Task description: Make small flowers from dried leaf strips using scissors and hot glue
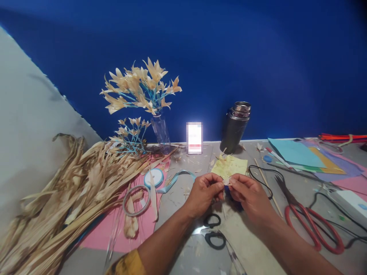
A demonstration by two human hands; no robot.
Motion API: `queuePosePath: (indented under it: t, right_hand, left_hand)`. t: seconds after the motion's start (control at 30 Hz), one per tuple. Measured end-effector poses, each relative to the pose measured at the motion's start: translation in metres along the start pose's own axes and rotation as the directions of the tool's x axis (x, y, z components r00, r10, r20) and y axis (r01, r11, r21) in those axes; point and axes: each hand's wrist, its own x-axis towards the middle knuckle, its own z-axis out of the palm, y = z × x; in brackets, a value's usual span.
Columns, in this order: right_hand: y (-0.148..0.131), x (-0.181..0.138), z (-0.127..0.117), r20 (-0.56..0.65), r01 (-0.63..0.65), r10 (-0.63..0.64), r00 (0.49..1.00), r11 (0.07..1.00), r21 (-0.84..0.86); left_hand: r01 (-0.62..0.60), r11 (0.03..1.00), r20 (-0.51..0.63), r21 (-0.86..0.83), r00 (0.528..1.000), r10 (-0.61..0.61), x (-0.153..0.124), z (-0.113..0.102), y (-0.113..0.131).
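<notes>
My left hand [204, 193] and my right hand [249, 194] meet at the table's middle, fingers pinched together on a small pale husk piece [226, 181] between the fingertips. Something dark blue [229, 196] shows just under the hands; I cannot make out what it is. Black-handled scissors [212, 229] lie on the table right below my wrists. A yellow-green paper sheet [231, 166] with husk scraps lies just beyond the hands.
A heap of dry corn husks [65, 194] fills the left. Husk flowers stand in a clear bottle [160, 131]. Pink paper [143, 221], a tape ring [137, 199], blue ribbon [174, 179], a steel flask [236, 126], red scissors [312, 225], coloured sheets [304, 154] and black cables [266, 179] lie around.
</notes>
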Motion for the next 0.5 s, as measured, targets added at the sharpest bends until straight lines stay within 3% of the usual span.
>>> queuePosePath:
  t: [0.1, 0.2, 0.37, 0.5]
  right_hand:
    - [0.0010, -0.0010, -0.0021, -0.047, 0.029, -0.031, 0.998, 0.999, -0.037]
    - [-0.0004, -0.0050, -0.0045, -0.129, 0.127, -0.146, 0.981, 0.981, -0.145]
    - [0.0038, -0.0087, -0.0065, -0.019, 0.204, -0.219, 0.975, 0.933, -0.298]
    - [0.0072, -0.0081, -0.0070, -0.056, 0.217, -0.251, 0.966, 0.914, -0.343]
  left_hand:
    - [0.027, 0.994, -0.003, -0.110, 1.000, -0.027, 0.0009, 0.0020, -0.0044]
    - [0.005, 0.983, -0.041, -0.186, 0.999, -0.012, 0.0023, 0.0027, -0.0068]
    - [0.004, 0.975, -0.081, -0.222, 0.996, -0.023, 0.0030, 0.0022, -0.0076]
    - [0.046, 0.965, -0.122, -0.259, 0.989, -0.080, 0.0040, 0.0010, -0.0082]
